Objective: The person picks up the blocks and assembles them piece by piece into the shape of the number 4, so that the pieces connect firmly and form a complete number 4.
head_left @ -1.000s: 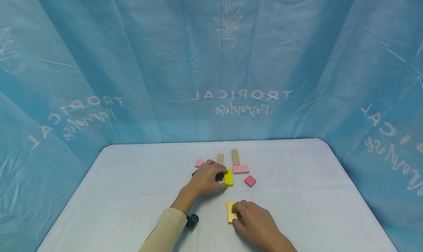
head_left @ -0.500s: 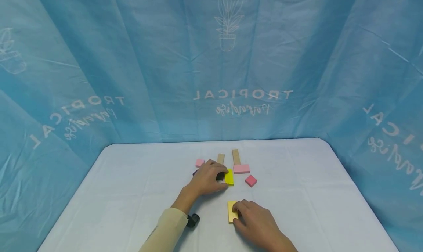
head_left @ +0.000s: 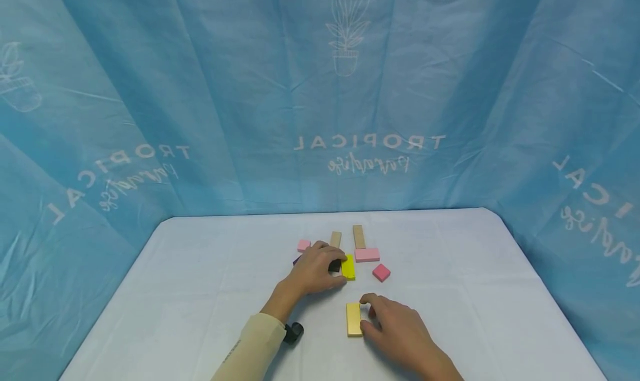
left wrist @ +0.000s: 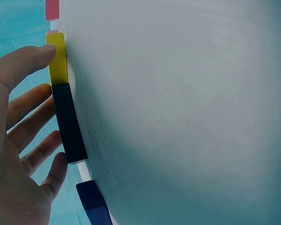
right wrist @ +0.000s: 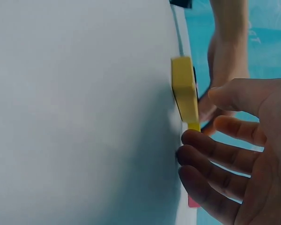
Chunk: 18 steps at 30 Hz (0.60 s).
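My left hand (head_left: pixel 312 270) lies over a black block (head_left: pixel 334 266) and beside a bright yellow block (head_left: pixel 348 267). In the left wrist view its thumb overlaps the side of the yellow block (left wrist: pixel 58 61), while the other fingers spread loosely behind the black block (left wrist: pixel 69 124). Closer to me, a pale yellow rectangular block (head_left: pixel 353 320) lies flat on the white cloth. My right hand (head_left: pixel 400 331) is just to its right, fingers loosely bent and holding nothing. The right wrist view shows a gap between its thumb and the pale yellow block (right wrist: pixel 184 89).
Behind the hands lie two light wooden blocks (head_left: pixel 359 236), a long pink block (head_left: pixel 367 255) and a small pink one (head_left: pixel 303 245). A red-pink block (head_left: pixel 381 272) lies to the right. A dark blue block (left wrist: pixel 93 201) sits left of the black one. Blue curtains (head_left: pixel 320 109) surround the table.
My right hand has drawn slightly right, off the pale yellow block, which now shows fully and stays in place. The left hand keeps its position.
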Motion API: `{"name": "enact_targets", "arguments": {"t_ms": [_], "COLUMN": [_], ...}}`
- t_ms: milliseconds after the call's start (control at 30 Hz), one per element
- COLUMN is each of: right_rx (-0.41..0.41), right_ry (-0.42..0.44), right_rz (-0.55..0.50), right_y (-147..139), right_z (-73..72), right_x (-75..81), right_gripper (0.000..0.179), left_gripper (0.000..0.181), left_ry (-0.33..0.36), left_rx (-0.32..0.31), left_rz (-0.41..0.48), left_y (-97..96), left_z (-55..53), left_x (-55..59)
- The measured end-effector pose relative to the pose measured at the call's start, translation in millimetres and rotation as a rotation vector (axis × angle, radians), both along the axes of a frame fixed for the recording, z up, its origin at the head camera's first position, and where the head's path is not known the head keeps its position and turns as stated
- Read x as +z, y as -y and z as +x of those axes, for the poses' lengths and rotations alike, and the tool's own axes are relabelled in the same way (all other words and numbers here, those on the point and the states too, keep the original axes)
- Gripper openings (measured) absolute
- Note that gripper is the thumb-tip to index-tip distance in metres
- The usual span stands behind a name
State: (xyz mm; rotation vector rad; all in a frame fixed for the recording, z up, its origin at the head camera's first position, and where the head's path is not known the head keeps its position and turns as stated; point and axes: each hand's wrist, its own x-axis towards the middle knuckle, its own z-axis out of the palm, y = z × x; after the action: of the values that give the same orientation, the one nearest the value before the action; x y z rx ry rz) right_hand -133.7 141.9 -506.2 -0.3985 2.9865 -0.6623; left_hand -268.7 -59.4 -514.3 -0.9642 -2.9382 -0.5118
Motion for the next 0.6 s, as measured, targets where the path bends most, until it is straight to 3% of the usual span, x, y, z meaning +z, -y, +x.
{"name": "enact_targets", "arguments": {"t_ms": [233,600], "right_rx": [-0.029,-0.108], "right_ry": [-0.011,-0.151], "right_rz": [0.021,0.053], "right_y": [-9.6,-16.6], "right_z": [-5.9,-10.5], "right_x": [5.5,12.4], "right_gripper": [0.026,0.033], "left_gripper": [0.046,0.047], "left_ry": [0.006,0.023], "left_rx": [0.007,0.018], "left_rz": [0.003,-0.006], "left_y": [-0.5,-1.3], "left_z": [1.1,2.8], "left_x": [1.6,2.3]}}
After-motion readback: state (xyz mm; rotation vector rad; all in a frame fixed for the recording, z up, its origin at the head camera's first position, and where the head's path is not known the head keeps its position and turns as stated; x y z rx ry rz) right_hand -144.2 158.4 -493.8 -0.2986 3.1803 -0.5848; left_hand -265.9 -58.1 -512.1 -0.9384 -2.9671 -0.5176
